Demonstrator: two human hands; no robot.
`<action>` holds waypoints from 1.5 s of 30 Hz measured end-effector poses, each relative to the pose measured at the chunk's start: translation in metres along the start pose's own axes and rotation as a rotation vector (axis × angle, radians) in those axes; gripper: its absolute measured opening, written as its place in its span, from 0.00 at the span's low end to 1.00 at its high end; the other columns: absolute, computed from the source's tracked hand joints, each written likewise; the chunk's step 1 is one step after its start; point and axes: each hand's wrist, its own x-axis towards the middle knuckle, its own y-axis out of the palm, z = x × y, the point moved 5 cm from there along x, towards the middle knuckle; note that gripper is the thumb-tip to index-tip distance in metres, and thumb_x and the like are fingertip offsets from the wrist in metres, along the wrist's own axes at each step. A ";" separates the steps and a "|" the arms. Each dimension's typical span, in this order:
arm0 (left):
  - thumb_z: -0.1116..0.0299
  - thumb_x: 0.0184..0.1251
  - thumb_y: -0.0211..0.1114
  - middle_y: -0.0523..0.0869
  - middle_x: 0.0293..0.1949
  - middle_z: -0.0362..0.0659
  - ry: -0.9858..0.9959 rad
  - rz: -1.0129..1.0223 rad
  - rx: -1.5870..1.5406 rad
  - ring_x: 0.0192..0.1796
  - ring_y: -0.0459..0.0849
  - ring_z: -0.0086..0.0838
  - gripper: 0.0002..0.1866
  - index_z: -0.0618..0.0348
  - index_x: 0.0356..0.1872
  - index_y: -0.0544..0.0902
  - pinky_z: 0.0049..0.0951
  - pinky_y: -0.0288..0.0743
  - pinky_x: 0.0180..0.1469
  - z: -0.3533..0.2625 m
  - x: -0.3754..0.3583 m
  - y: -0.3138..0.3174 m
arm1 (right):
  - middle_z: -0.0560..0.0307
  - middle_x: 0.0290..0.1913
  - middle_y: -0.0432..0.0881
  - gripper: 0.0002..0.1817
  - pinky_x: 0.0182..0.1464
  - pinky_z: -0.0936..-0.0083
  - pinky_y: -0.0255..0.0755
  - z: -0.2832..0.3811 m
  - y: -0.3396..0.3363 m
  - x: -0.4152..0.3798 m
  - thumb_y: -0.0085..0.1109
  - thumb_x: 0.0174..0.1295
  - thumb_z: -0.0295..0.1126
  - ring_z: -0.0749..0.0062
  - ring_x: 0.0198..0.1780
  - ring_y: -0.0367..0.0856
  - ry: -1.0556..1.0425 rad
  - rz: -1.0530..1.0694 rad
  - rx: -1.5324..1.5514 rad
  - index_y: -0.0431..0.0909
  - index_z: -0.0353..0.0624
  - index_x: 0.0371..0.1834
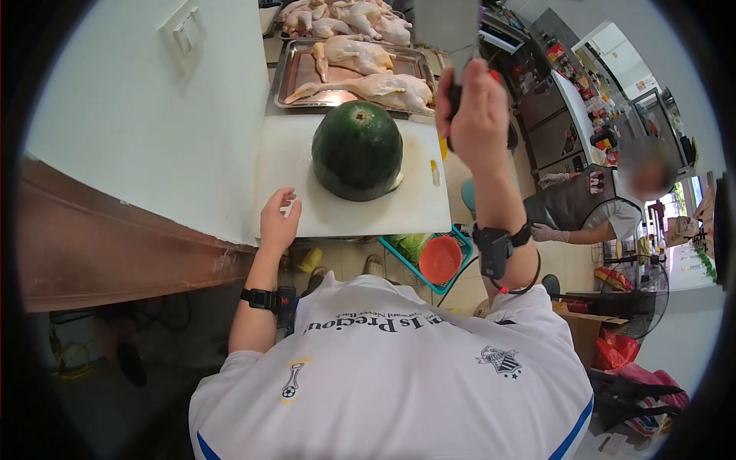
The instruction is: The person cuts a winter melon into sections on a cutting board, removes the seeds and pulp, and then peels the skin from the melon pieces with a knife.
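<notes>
A large dark green melon (pixel 357 152) stands on the white cutting board (pixel 426 207), its stem end facing up. A small pale piece shows at its lower right side. My right hand (pixel 480 111) is closed around the dark handle of a cleaver (pixel 447 24), raised to the right of the melon. The cleaver's broad blade points away from me and runs out of the top of the view. At the board's near left edge is my left hand (pixel 280 218), fingers loosely bent and apart, holding nothing and not touching the melon.
Behind the board lies a metal tray (pixel 288 75) with plucked poultry (pixel 383 88), and more poultry (pixel 349 17) is piled beyond. A white wall (pixel 146 115) borders the left. Below the board sits a teal basket (pixel 395 253) with a red bowl (pixel 440 259). A co-worker (pixel 586 203) stands right.
</notes>
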 end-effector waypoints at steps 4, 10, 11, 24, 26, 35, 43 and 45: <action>0.68 0.72 0.66 0.90 0.42 0.42 0.012 -0.028 -0.006 0.44 0.86 0.25 0.14 0.61 0.54 0.84 0.29 0.80 0.47 0.010 -0.009 -0.007 | 0.65 0.20 0.71 0.31 0.19 0.83 0.60 0.038 -0.002 0.004 0.35 0.83 0.57 0.84 0.17 0.67 -0.156 -0.034 0.078 0.74 0.39 0.37; 0.68 0.72 0.66 0.89 0.39 0.42 0.026 -0.051 0.007 0.41 0.86 0.25 0.12 0.62 0.51 0.85 0.28 0.81 0.42 0.012 -0.013 -0.011 | 0.62 0.21 0.71 0.33 0.21 0.81 0.61 0.051 -0.001 0.003 0.33 0.82 0.60 0.82 0.18 0.68 -0.213 -0.049 0.035 0.73 0.38 0.39; 0.68 0.72 0.66 0.89 0.39 0.42 0.024 -0.046 0.007 0.41 0.86 0.25 0.12 0.62 0.51 0.85 0.28 0.81 0.42 0.013 -0.014 -0.010 | 0.60 0.23 0.71 0.35 0.22 0.79 0.62 0.051 -0.001 0.002 0.33 0.81 0.63 0.79 0.18 0.68 -0.224 -0.063 0.029 0.72 0.38 0.42; 0.71 0.70 0.65 0.89 0.39 0.46 0.134 -0.227 0.004 0.43 0.88 0.35 0.10 0.62 0.48 0.84 0.35 0.80 0.48 -0.036 0.005 -0.011 | 0.26 0.35 0.84 0.35 0.50 0.45 0.76 -0.187 0.048 -0.101 0.35 0.81 0.52 0.28 0.43 0.84 0.837 0.252 -0.567 0.82 0.30 0.34; 0.71 0.69 0.66 0.89 0.42 0.47 0.232 -0.163 -0.047 0.45 0.88 0.38 0.11 0.61 0.49 0.84 0.35 0.80 0.48 -0.059 0.018 0.000 | 0.25 0.35 0.84 0.35 0.50 0.44 0.76 -0.200 0.045 -0.097 0.34 0.82 0.52 0.27 0.43 0.83 0.687 0.227 -0.595 0.82 0.30 0.34; 0.50 0.71 0.68 0.56 0.80 0.63 0.409 -0.029 0.250 0.77 0.60 0.68 0.49 0.58 0.82 0.50 0.54 0.63 0.75 -0.090 0.080 0.084 | 0.26 0.34 0.84 0.35 0.48 0.44 0.76 -0.194 0.048 -0.096 0.31 0.83 0.51 0.26 0.43 0.83 0.685 0.283 -0.548 0.80 0.30 0.38; 0.51 0.73 0.67 0.52 0.81 0.63 0.245 0.036 0.293 0.80 0.56 0.63 0.49 0.58 0.83 0.47 0.50 0.59 0.79 -0.092 0.079 0.082 | 0.42 0.23 0.80 0.35 0.33 0.56 0.77 -0.183 0.044 -0.091 0.32 0.83 0.53 0.50 0.25 0.83 0.854 0.325 -0.446 0.75 0.33 0.29; 0.52 0.71 0.68 0.55 0.81 0.61 0.383 -0.024 0.260 0.79 0.60 0.59 0.49 0.55 0.83 0.49 0.49 0.64 0.76 -0.095 0.080 0.080 | 0.46 0.21 0.77 0.35 0.28 0.60 0.76 -0.186 0.042 -0.087 0.32 0.83 0.54 0.57 0.21 0.81 0.797 0.342 -0.445 0.73 0.34 0.28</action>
